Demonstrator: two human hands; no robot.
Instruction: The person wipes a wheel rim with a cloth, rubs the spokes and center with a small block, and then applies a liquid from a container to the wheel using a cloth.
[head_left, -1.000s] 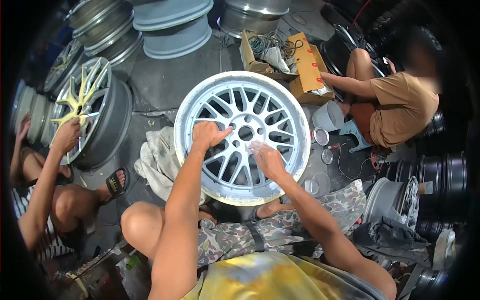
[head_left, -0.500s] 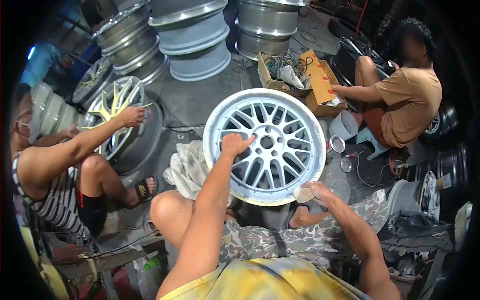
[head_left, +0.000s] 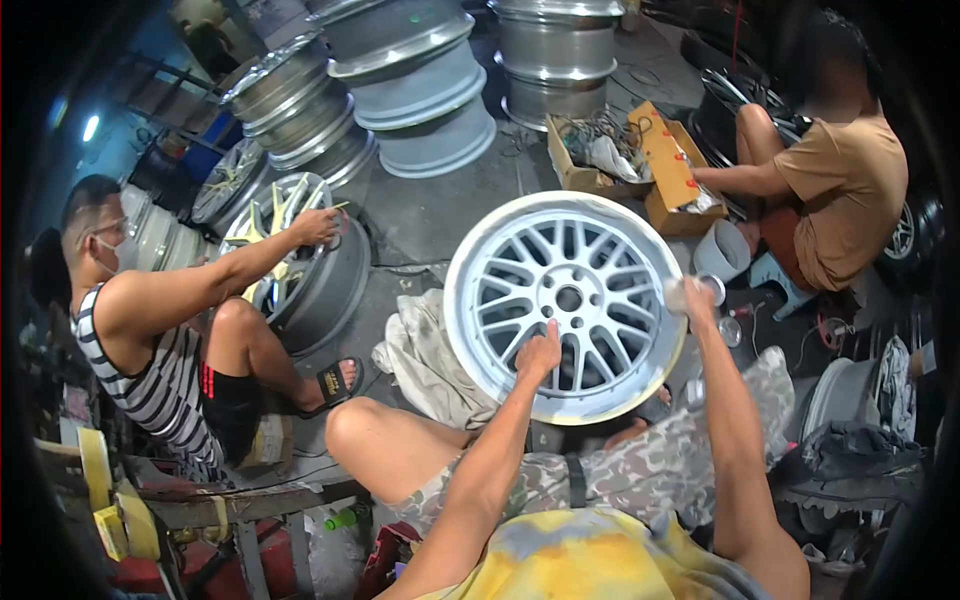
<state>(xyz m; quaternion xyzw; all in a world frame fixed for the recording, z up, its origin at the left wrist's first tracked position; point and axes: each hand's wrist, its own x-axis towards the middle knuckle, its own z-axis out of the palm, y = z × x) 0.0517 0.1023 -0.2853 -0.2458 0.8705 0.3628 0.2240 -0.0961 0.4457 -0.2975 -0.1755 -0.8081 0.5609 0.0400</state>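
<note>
A pale grey multi-spoke wheel rim (head_left: 610,315) lies face up in front of my knees, with a whitish coat on its outer lip. My left hand (head_left: 540,352) is on the spokes just below the hub, fingers curled and one digit stretched towards a bolt hole. At the rim's right edge, my right hand (head_left: 695,302) is closed on a small pale pad (head_left: 674,296). Motion blurs this hand, so the pad's exact kind does not show. A round see-through container (head_left: 712,288) stands just beyond that hand.
At left, a masked person (head_left: 125,310) works on a yellow-spoked wheel (head_left: 285,245). Another person (head_left: 845,190) sits at right by a cardboard box (head_left: 575,165) of cables and a white bucket (head_left: 722,250). Stacked rims (head_left: 430,110) stand behind. A cloth (head_left: 425,350) lies left of my rim.
The rim has turned counterclockwise, my left hand moving from the hub's left to below it. My right hand has gone up along the rim's right edge. The camera view has shifted.
</note>
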